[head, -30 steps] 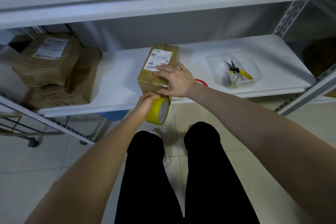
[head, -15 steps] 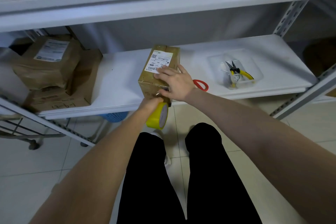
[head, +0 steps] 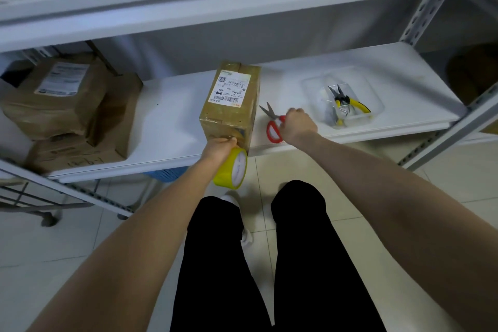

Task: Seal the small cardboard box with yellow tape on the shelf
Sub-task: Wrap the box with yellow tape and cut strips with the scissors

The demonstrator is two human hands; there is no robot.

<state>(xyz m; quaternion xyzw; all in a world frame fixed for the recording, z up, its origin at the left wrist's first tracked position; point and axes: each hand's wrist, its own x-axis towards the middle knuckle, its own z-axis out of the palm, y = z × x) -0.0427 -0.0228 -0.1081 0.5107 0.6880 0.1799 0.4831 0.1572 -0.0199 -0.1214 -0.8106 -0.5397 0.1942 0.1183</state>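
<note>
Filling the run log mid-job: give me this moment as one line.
left hand: holds tape against box front | right hand: grips scissors lying on shelf | next: likely cut tape

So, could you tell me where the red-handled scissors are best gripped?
Grip the red-handled scissors by the handle loops, from the near right: the blades point toward the back left, and the loops lie nearest the shelf edge, where the right hand grips.

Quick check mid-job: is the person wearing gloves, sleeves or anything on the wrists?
No. The left hand and right hand are both ungloved, with no rings that show. The left forearm and right forearm are bare to the frame edge: no sleeves, watch, bands or markings in view.
</note>
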